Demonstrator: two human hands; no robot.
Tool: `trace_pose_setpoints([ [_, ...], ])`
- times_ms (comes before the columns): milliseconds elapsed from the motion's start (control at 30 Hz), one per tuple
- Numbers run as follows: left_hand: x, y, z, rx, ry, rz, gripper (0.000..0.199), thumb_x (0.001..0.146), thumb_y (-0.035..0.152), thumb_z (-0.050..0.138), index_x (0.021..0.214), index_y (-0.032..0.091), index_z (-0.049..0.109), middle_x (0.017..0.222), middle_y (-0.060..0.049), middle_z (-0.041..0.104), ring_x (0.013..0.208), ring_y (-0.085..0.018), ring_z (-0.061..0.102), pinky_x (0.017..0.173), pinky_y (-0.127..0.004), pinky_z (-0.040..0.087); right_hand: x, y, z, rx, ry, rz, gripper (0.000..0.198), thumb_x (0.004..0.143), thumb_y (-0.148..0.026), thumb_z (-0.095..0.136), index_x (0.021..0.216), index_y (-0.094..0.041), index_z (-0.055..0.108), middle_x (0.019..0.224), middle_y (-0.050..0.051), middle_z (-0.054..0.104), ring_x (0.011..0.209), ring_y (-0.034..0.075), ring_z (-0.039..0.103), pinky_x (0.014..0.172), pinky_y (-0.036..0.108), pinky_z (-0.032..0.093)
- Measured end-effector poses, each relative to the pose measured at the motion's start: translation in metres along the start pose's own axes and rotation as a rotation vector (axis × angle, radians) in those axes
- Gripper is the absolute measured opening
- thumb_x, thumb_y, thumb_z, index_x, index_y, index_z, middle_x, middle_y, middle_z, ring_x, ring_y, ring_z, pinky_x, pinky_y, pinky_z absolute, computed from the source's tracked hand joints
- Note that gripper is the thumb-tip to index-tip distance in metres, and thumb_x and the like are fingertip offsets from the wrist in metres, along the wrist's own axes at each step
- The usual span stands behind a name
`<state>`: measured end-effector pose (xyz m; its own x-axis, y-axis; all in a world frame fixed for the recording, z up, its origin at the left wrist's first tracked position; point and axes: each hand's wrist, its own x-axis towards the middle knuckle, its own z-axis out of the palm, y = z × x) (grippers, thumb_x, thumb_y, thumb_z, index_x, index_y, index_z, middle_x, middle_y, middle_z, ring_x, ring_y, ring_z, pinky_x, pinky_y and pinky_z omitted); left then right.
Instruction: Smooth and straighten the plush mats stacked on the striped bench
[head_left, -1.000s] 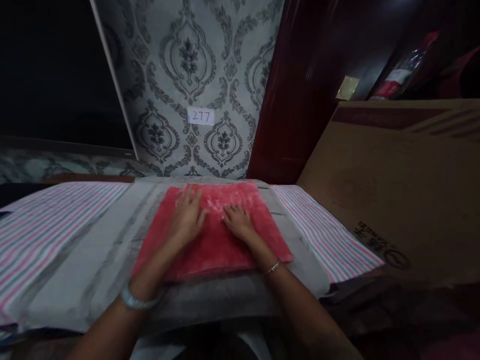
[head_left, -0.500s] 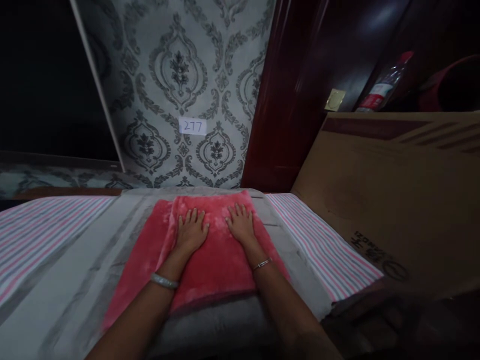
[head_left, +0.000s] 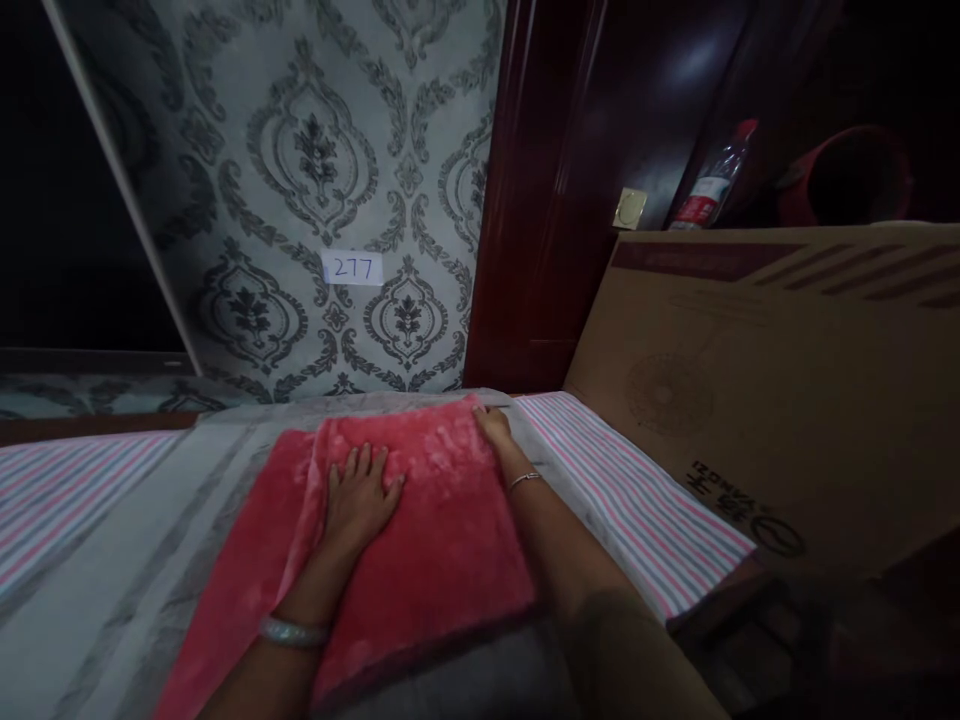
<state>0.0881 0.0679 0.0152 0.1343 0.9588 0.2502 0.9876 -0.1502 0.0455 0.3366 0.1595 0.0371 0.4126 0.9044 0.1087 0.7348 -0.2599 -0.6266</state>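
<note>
"Left to right?"
"Striped cloth (head_left: 71,495), grey cover (head_left: 127,560), and on that the red cloth (head_left: 442,540), partly doubled over. The left hand (head_left: 360,502) lies flat on it, grip released; the right hand (head_left: 493,428) grasps its far right corner."
"Which step?"
"Straightening the fold, I'd judge; next calls for a steady left palm and firm corner hold."

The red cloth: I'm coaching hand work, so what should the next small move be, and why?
Perhaps lift the far right corner of the red cloth slightly with the right hand: its fingers are curled at that corner, while the left hand lies flat, fingers spread, on the upper layer and could steady it.
</note>
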Motion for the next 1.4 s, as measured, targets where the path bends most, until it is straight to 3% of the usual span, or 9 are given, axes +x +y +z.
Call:
trace_pose_setpoints([
  [100, 0.000, -0.001, 0.000, 0.001, 0.002, 0.000, 0.060, 0.094, 0.045, 0.037, 0.146, 0.016, 0.044, 0.156, -0.016, 0.037, 0.145, -0.032, 0.032, 0.117, -0.057, 0.024, 0.015, -0.004, 0.009, 0.018, -0.026, 0.026, 0.050, 0.094, -0.048, 0.048, 0.108, -0.006, 0.073, 0.103, 0.019, 0.074, 0.097, 0.027, 0.070, 0.074, 0.027, 0.051],
  [333, 0.001, -0.005, 0.006, -0.019, -0.002, 0.023, 0.058, 0.094, 0.046, 0.038, 0.145, 0.020, 0.046, 0.156, -0.014, 0.036, 0.145, -0.031, 0.031, 0.117, -0.056, 0.024, 0.015, 0.006, 0.028, 0.010, 0.088, 0.010, 0.043, 0.098, -0.036, 0.041, 0.120, -0.010, 0.068, 0.119, 0.017, 0.069, 0.111, 0.024, 0.065, 0.090, 0.026, 0.046],
  [533, 0.002, -0.006, 0.009, -0.037, 0.011, 0.005, 0.059, 0.093, 0.047, 0.039, 0.145, 0.021, 0.047, 0.156, -0.015, 0.036, 0.145, -0.032, 0.032, 0.116, -0.056, 0.027, 0.006, -0.001, 0.018, -0.019, 0.117, 0.000, 0.049, 0.099, -0.031, 0.033, 0.131, -0.006, 0.060, 0.123, 0.022, 0.066, 0.114, 0.027, 0.062, 0.094, 0.033, 0.045],
  [667, 0.002, -0.004, 0.007, -0.025, 0.001, 0.000, 0.060, 0.093, 0.048, 0.038, 0.145, 0.020, 0.046, 0.156, -0.016, 0.036, 0.145, -0.032, 0.031, 0.116, -0.056, 0.026, -0.020, -0.017, 0.016, -0.138, 0.180, -0.223, 0.057, 0.098, -0.039, 0.037, 0.153, -0.022, 0.033, 0.158, 0.013, 0.032, 0.145, 0.028, 0.027, 0.114, 0.048, 0.024],
  [733, 0.002, -0.003, 0.006, -0.021, -0.005, 0.000, 0.061, 0.093, 0.048, 0.038, 0.146, 0.018, 0.046, 0.156, -0.017, 0.035, 0.146, -0.032, 0.030, 0.116, -0.056, 0.025, -0.035, -0.020, 0.020, -0.245, 0.087, -0.371, 0.061, 0.097, -0.049, 0.037, 0.154, -0.030, 0.028, 0.163, 0.008, 0.021, 0.150, 0.028, 0.013, 0.117, 0.054, 0.012],
  [900, -0.001, 0.000, 0.005, -0.028, -0.003, -0.004, 0.060, 0.094, 0.047, 0.037, 0.146, 0.018, 0.044, 0.157, -0.017, 0.034, 0.146, -0.033, 0.029, 0.116, -0.057, 0.024, -0.055, -0.021, 0.018, -0.309, -0.243, -0.247, 0.063, 0.098, -0.056, 0.030, 0.154, -0.028, 0.029, 0.164, 0.008, 0.019, 0.149, 0.029, 0.015, 0.115, 0.058, 0.014],
  [1100, -0.004, 0.004, -0.008, -0.084, -0.032, -0.034, 0.060, 0.094, 0.047, 0.036, 0.146, 0.018, 0.043, 0.158, -0.018, 0.031, 0.147, -0.033, 0.027, 0.117, -0.056, 0.023, -0.103, -0.041, 0.017, -0.326, -0.209, -0.386, 0.060, 0.098, -0.053, 0.032, 0.154, -0.031, 0.028, 0.163, 0.008, 0.020, 0.149, 0.032, 0.015, 0.115, 0.060, 0.013],
  [1267, 0.029, -0.005, -0.020, -0.107, -0.075, -0.024, 0.056, 0.096, 0.038, 0.030, 0.149, 0.022, 0.039, 0.159, -0.012, 0.033, 0.148, -0.030, 0.023, 0.119, -0.058, 0.013, -0.149, -0.038, 0.039, -0.348, -0.213, -0.556, 0.060, 0.097, -0.057, 0.037, 0.153, -0.035, 0.031, 0.164, 0.006, 0.020, 0.149, 0.033, 0.014, 0.114, 0.060, 0.015],
  [1400, 0.052, -0.028, -0.008, -0.106, -0.126, -0.036, 0.060, 0.095, 0.049, 0.032, 0.150, 0.025, 0.037, 0.160, -0.009, 0.030, 0.149, -0.028, 0.020, 0.120, -0.059, 0.010, -0.157, -0.031, 0.050, -0.341, -0.174, -0.578, 0.058, 0.097, -0.055, 0.036, 0.152, -0.035, 0.034, 0.163, 0.004, 0.023, 0.149, 0.030, 0.016, 0.115, 0.057, 0.015],
])
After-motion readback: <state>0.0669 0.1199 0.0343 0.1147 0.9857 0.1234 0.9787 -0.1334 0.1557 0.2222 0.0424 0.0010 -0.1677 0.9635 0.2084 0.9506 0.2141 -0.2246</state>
